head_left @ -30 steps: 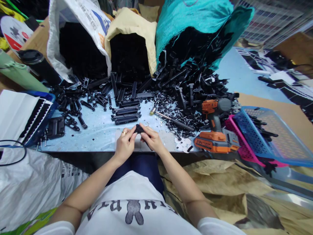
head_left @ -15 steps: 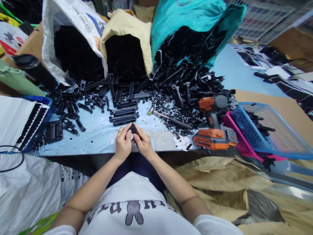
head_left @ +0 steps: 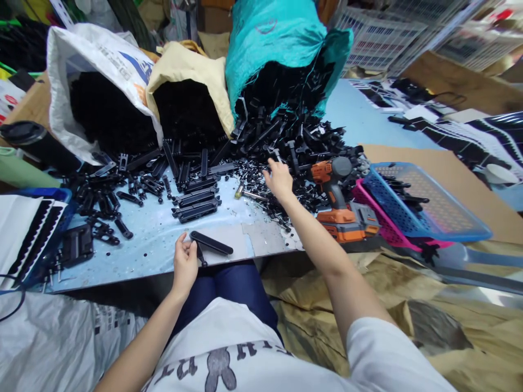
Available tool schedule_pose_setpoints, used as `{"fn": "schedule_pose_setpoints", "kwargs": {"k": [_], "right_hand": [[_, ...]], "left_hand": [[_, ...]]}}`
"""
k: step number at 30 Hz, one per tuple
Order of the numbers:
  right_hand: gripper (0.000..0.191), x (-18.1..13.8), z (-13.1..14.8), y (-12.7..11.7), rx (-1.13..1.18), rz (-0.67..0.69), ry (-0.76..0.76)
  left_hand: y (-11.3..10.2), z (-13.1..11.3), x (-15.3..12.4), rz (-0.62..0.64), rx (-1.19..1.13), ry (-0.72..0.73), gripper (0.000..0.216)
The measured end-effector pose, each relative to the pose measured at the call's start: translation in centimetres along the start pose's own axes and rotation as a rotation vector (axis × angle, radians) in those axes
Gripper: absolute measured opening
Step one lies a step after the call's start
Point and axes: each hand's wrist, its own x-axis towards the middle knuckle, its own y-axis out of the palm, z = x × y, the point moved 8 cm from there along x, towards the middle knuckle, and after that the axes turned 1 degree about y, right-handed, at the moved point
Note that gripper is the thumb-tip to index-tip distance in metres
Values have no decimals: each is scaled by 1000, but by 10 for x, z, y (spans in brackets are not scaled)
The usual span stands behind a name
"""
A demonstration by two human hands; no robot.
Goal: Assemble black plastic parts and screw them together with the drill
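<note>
My left hand [head_left: 186, 261] is at the table's front edge, its thumb and fingers closed at the near end of a black plastic arm [head_left: 212, 243]. A second, shorter black piece [head_left: 200, 255] angles down from that same end, forming a V with the arm. My right hand [head_left: 280, 179] reaches over the heap of small screws and black parts [head_left: 261, 173], fingers apart, with nothing visible in them. Beside it lies a hammer [head_left: 254, 194], its handle partly behind my wrist. Several matching black arms [head_left: 196, 209] lie stacked beyond my left hand.
An orange cordless drill [head_left: 341, 212] stands right of my forearm, beside a blue basket [head_left: 457, 218] on a pink one [head_left: 379, 223]. White [head_left: 61, 49], beige [head_left: 220, 71] and teal sacks [head_left: 261, 32] of black parts line the back. Loose black parts [head_left: 102, 196] lie at left.
My hands were together around a small dark part; now they are apart. The right has moved forward and right to the heap; the left has the black arm. The view has shifted right.
</note>
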Motion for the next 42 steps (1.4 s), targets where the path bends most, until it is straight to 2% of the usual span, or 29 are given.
{"fn": "schedule_pose_setpoints", "kwargs": {"k": [3, 6, 8, 10, 11, 13, 15, 17, 19, 21, 23, 24, 27, 29, 32, 34, 36, 39, 42], "right_hand": [[57, 27, -36, -3, -140, 24, 192], [61, 35, -43, -5, -148, 109, 216], [57, 26, -21, -18, -42, 52, 89], [44, -2, 20, -36, 168, -6, -139], [36, -24, 44, -42, 302, 9, -268], [28, -75, 88, -45, 561, 160, -450], [27, -124, 121, -36, 806, 411, -474], [28, -158, 140, -31, 877, 497, -461], [29, -176, 147, -27, 900, 513, -438], [34, -183, 149, -23, 929, 542, -411], [37, -187, 150, -14, 956, 627, -384], [38, -188, 149, -9, 959, 683, -369], [38, -186, 134, 5, 857, 795, -307], [36, -176, 109, 9, 704, 763, -229], [35, -159, 69, 4, 506, 659, -151], [33, -155, 58, -3, 432, 612, -203], [31, -161, 62, -6, 369, 622, -344], [30, -180, 75, 2, 217, 721, -543], [37, -190, 79, 17, 24, 766, -578]], "left_hand": [[-4, 2, -3, 44, 14, -6, 55], [-10, -6, -10, 73, 96, 17, 58], [-17, -23, -11, -6, 207, 117, 57], [-18, -46, -9, -70, 235, 214, 54], [-13, -54, -4, -49, 179, 214, 51], [7, -65, 9, 101, -63, 101, 49], [33, -74, 17, 296, -339, -83, 50], [50, -84, 17, 422, -506, -209, 48], [54, -91, 16, 417, -552, -216, 43], [48, -94, 16, 301, -539, -119, 40], [41, -95, 13, 188, -469, 2, 40], [40, -94, 12, 170, -408, 51, 42], [39, -88, 15, 213, -147, 153, 48], [38, -85, 17, 298, 117, 272, 51], [53, -79, 6, 604, 585, 553, 49], [64, -70, -3, 754, 812, 659, 36], [69, -64, 0, 732, 948, 665, 24], [78, -65, 5, 680, 998, 663, 27], [87, -67, 2, 735, 974, 684, 38]]}}
